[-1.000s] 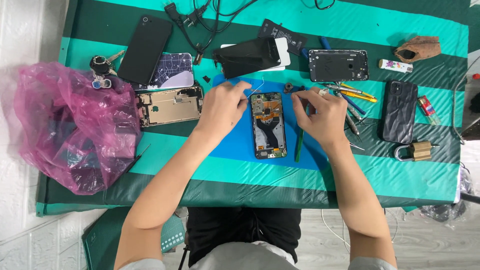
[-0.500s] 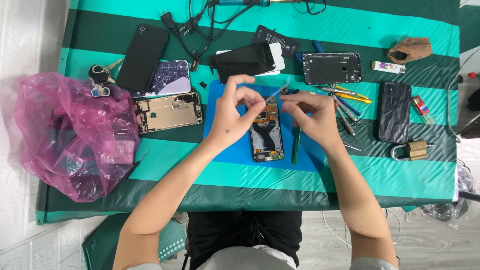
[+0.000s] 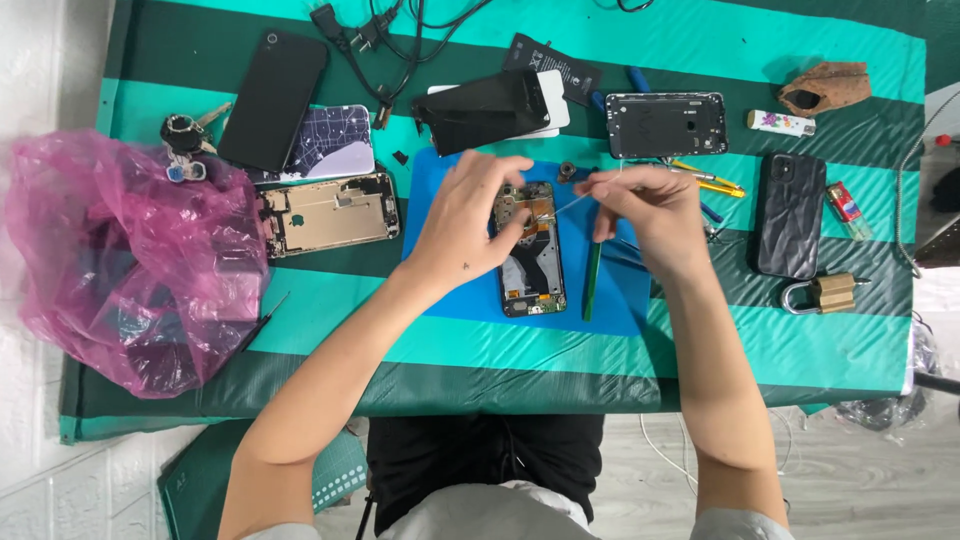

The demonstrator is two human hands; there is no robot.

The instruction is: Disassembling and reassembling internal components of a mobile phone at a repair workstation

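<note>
An opened phone [image 3: 533,262] with its insides showing lies on a blue mat [image 3: 440,280] in the middle of the table. My left hand [image 3: 470,220] rests on the phone's upper left part, fingers curled over its top edge. My right hand [image 3: 645,205] pinches thin metal tweezers [image 3: 565,207], whose tip points down-left into the upper part of the phone. A green pry stick [image 3: 591,282] lies on the mat just right of the phone.
A crumpled pink plastic bag [image 3: 120,260] fills the left side. Another opened phone body [image 3: 325,213], black phones [image 3: 272,98] [image 3: 790,212], a phone frame [image 3: 666,125], a dark screen panel [image 3: 485,107], cables [image 3: 385,30], a brass padlock [image 3: 825,293] and screwdrivers [image 3: 710,180] surround the mat.
Both hands have lifted from the lower phone body toward its top. My right hand now holds tweezers pointed into the phone; the view has shifted slightly.
</note>
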